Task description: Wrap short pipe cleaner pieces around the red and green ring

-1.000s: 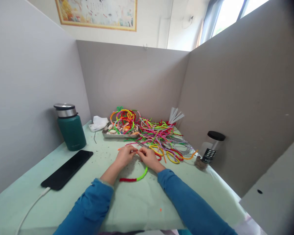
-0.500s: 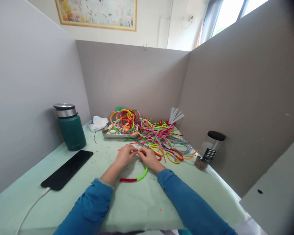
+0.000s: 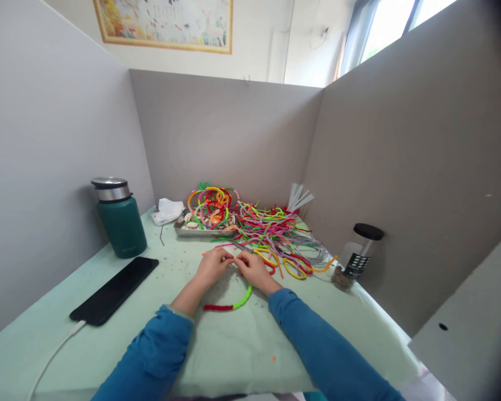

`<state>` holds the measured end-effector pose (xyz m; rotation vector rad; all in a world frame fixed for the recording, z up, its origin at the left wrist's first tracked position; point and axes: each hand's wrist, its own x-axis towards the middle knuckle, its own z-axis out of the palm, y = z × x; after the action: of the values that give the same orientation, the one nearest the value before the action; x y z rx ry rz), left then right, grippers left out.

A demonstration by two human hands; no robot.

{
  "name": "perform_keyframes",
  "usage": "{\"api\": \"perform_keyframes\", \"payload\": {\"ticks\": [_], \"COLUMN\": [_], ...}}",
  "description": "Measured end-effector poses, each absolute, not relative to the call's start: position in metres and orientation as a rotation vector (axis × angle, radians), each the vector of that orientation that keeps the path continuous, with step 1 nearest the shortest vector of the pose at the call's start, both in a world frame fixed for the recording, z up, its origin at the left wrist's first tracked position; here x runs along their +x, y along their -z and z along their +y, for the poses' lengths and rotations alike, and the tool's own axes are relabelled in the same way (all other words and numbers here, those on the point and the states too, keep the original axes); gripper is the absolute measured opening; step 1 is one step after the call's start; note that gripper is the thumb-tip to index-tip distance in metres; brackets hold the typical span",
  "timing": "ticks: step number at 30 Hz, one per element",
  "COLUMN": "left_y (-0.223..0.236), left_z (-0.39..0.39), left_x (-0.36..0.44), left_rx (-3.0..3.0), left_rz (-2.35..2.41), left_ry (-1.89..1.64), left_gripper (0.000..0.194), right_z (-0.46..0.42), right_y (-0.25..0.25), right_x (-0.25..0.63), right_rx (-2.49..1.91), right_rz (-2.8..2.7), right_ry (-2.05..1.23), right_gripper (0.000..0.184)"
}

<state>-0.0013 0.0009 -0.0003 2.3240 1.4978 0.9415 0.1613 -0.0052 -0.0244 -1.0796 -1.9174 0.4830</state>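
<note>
Fingertips of my left hand (image 3: pixel 214 264) and my right hand (image 3: pixel 251 266) meet in a pinch above the middle of the table. A fuzzy pipe cleaner (image 3: pixel 242 301), bright green with a dark red end, curves out from under my right hand onto the cloth. An orange tip shows just left of my left hand. The part between the fingers is mostly hidden. Right behind my right hand lie scissors (image 3: pixel 242 246), partly covered, and yellow and red pipe cleaner loops (image 3: pixel 295 267).
A metal tray (image 3: pixel 204 232) holds bent pipe cleaner shapes and small pieces. Beside it spreads a heap of loose pipe cleaners (image 3: pixel 271 225). A green flask (image 3: pixel 122 225) and a phone (image 3: pixel 114 291) on a cable are at left; a black-lidded jar (image 3: pixel 357 259) stands right. Grey partitions (image 3: pixel 225 133) enclose the table.
Almost nothing differs. Both hands stay pinched together in the same place, with only very slight finger movement.
</note>
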Motion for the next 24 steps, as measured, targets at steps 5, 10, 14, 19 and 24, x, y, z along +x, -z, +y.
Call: {"api": "perform_keyframes", "payload": {"ticks": [5, 10, 14, 19, 24], "left_y": [-0.0006, -0.0011, 0.0003, 0.0038, 0.0032], "left_z": [0.0002, -0.0014, -0.0006, 0.0013, 0.0005], "left_x": [-0.0009, -0.0002, -0.0009, -0.0016, -0.0008], "left_rx": [2.320, 2.344, 2.378, 2.392, 2.392], "left_rz": [1.496, 1.525, 1.545, 1.547, 1.565], "left_ry": [-0.876, -0.863, -0.845, -0.804, -0.799], "left_gripper": [0.014, 0.014, 0.015, 0.015, 0.015], "right_z": [-0.0046, -0.0056, -0.0059, -0.0052, -0.0055], "right_y": [0.0256, 0.0241, 0.0235, 0.0243, 0.0241], "right_x": [0.1617, 0.1616, 0.1615, 0.1616, 0.1619], "right_rx": [-1.090, -1.090, -1.086, -1.090, -1.096], "right_rz": [-1.926, -1.921, -1.921, -1.928, -1.937], "right_ry": [-0.474, -0.487, -0.491, -0.481, -0.487], "right_gripper": [0.019, 0.018, 0.019, 0.018, 0.019]}}
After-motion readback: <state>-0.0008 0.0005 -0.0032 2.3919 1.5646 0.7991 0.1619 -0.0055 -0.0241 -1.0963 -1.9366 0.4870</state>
